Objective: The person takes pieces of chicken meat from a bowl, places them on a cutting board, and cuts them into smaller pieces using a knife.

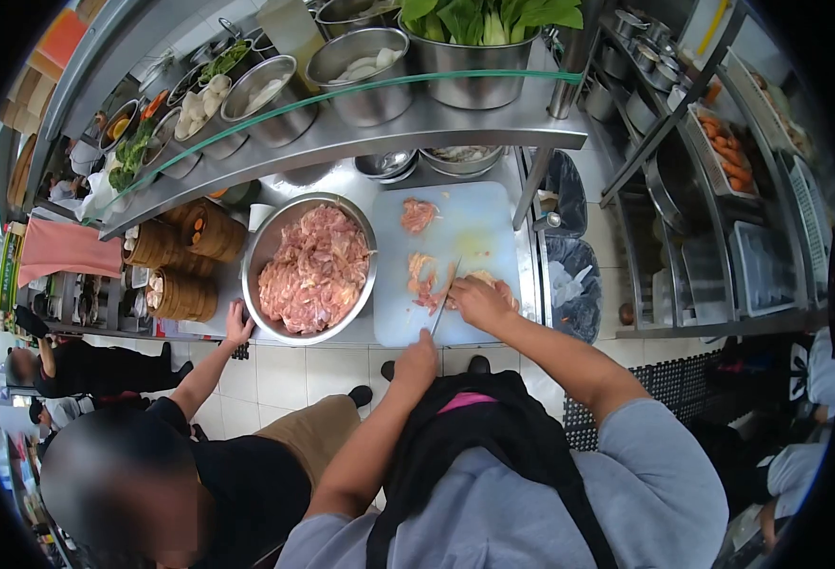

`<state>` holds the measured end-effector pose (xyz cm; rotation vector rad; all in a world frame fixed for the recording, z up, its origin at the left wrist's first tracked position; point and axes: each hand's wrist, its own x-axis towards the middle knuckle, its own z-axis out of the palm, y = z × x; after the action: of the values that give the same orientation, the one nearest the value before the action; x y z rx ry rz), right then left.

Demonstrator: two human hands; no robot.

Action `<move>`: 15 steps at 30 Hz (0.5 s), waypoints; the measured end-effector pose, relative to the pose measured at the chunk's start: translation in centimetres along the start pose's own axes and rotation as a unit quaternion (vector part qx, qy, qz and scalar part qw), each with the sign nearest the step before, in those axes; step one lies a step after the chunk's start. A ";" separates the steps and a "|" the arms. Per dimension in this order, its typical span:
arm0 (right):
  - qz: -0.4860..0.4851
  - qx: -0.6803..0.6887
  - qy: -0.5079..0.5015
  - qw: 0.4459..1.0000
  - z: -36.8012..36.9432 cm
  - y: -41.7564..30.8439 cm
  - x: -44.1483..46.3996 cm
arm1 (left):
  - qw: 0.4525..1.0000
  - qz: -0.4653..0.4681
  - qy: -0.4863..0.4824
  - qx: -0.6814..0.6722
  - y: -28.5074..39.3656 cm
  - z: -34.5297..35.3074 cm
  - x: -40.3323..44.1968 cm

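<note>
My left hand [416, 360] is closed around the handle of a knife [446, 296]. The blade points away from me over a white cutting board [399, 327]. My right hand [481, 303] presses on a piece of raw chicken [503, 289] beside the blade, fingers curled over it. A strip of raw chicken [422, 275] lies just left of the knife, and another raw piece [418, 215] rests farther back on the board. Left of the board, a large steel bowl [369, 284] holds a heap of raw chicken pieces [308, 270].
Another person's hand [238, 325] touches the counter edge by the bowl. Bamboo steamers [182, 294] stand farther left. A glass-edged shelf [361, 142] above bears steel pots and vegetables. Bins with black liners [574, 313] sit right of the board, near a rack [688, 330].
</note>
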<state>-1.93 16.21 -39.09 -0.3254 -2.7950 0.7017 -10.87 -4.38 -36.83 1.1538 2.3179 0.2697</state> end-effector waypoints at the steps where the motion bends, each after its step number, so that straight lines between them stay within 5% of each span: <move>1: -0.013 0.005 0.007 1.000 -0.1 0.1 0.1 | 1.000 0.006 0.020 -0.014 0.0 0.4 1.0; 9: 0.021 0.022 0.008 1.000 -1.6 -0.2 -0.3 | 1.000 0.014 0.004 -0.002 -3.1 -1.7 -4.5; 11: 0.116 0.066 0.013 0.991 -4.3 -1.5 -0.6 | 1.000 0.008 0.013 0.019 -3.2 -2.4 -4.8; 15: 0.041 0.024 0.049 0.998 -1.9 0.9 -0.8 | 1.000 0.018 -0.001 0.023 -0.9 -4.7 -4.9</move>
<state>-0.52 17.58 -38.03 -0.4563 -2.6804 0.7474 -11.68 -8.53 -31.43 1.2178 2.3147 0.2300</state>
